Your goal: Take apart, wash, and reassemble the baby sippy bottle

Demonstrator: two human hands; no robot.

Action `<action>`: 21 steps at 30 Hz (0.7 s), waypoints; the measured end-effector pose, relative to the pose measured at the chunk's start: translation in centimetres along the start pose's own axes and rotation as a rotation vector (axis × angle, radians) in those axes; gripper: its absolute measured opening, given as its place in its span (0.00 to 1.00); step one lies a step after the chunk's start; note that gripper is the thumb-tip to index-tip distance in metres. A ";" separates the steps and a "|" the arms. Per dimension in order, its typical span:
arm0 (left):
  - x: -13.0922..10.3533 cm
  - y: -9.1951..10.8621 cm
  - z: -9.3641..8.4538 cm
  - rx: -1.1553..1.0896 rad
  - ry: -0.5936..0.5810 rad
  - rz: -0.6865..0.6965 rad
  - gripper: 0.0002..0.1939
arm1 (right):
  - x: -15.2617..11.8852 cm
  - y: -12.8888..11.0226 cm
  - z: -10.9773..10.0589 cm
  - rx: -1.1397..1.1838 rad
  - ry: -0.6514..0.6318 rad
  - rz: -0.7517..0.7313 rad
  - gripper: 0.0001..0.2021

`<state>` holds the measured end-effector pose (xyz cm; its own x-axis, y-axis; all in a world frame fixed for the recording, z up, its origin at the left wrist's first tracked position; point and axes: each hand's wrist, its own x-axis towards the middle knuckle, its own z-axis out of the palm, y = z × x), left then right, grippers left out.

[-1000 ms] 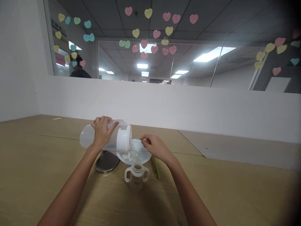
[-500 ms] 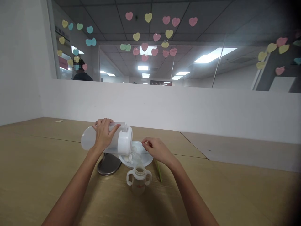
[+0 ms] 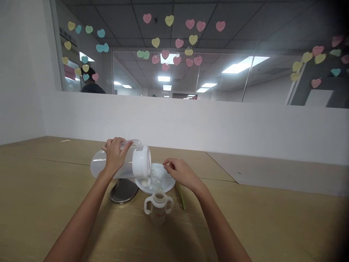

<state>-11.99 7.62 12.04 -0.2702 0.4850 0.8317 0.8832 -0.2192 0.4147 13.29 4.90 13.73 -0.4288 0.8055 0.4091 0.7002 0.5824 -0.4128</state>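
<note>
Above the tan table (image 3: pixel 259 225), left of centre, a translucent plastic pitcher (image 3: pixel 98 165) lies tipped on its side in the air, its white collar (image 3: pixel 140 162) facing right over the near-left part of a shallow white bowl (image 3: pixel 171 185). The left hand (image 3: pixel 116 156) is wrapped over the pitcher from above at its handle, thumb along the top. The right hand (image 3: pixel 181 174) hovers at the bowl's right side, fingers curled and thumb near the index finger; whether anything is pinched there cannot be told. The pitcher is apart from that hand.

In front of the bowl, between the forearms, a two-handled baby bottle (image 3: pixel 158 214) stands upright, uncapped. Small reddish print on its front is too blurred to read. A dark metal tray (image 3: pixel 124 191) lies left of the bowl, a green strip (image 3: pixel 180 196) to the right. Behind glass, lettering on a sign (image 3: pixel 67 34) is illegible.
</note>
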 end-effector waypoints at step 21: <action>-0.6 5.5 -4.4 -0.232 -0.215 0.238 0.15 | -0.5 0.4 -1.2 0.034 0.019 0.016 0.13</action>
<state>-8.68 2.40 15.43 0.0398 0.5584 0.8286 0.7947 -0.5203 0.3125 14.44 4.62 14.36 -0.4063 0.8129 0.4173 0.6868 0.5729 -0.4472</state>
